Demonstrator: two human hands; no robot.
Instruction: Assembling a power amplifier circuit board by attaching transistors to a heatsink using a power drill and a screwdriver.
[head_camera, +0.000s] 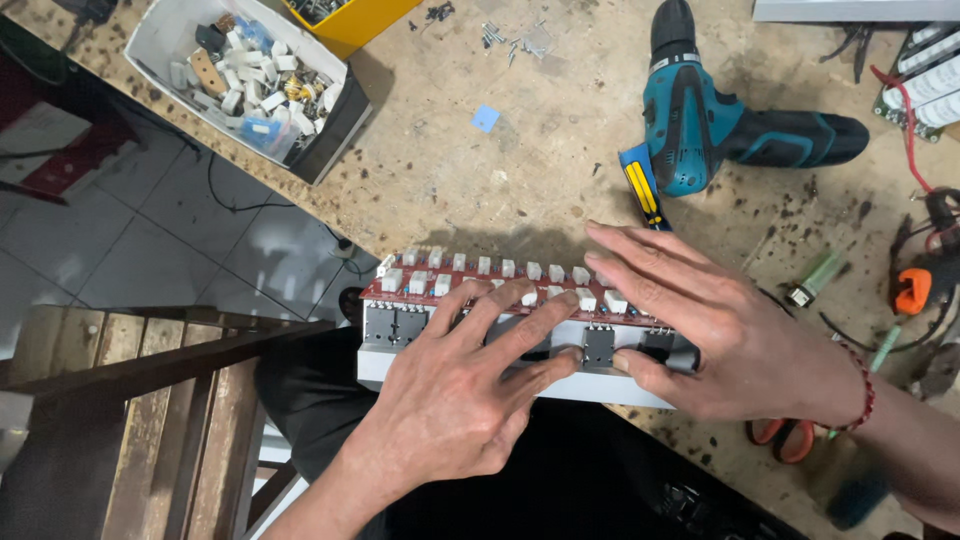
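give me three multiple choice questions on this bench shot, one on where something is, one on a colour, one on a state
1. Where does the cordless drill lie?
A. on the bench beyond the circuit board
B. on the floor tiles
C. inside the white tray

2. What colour is the circuit board under the hands?
A. green
B. red
C. yellow

3. How do the hands stand on the board?
A. both clenched in fists
B. both lifted clear of it
C. both spread flat over it

Answers:
1 A, the drill lies on the wooden bench past the board.
2 B, red shows between the white blocks.
3 C, the left hand and right hand rest with fingers splayed on top.
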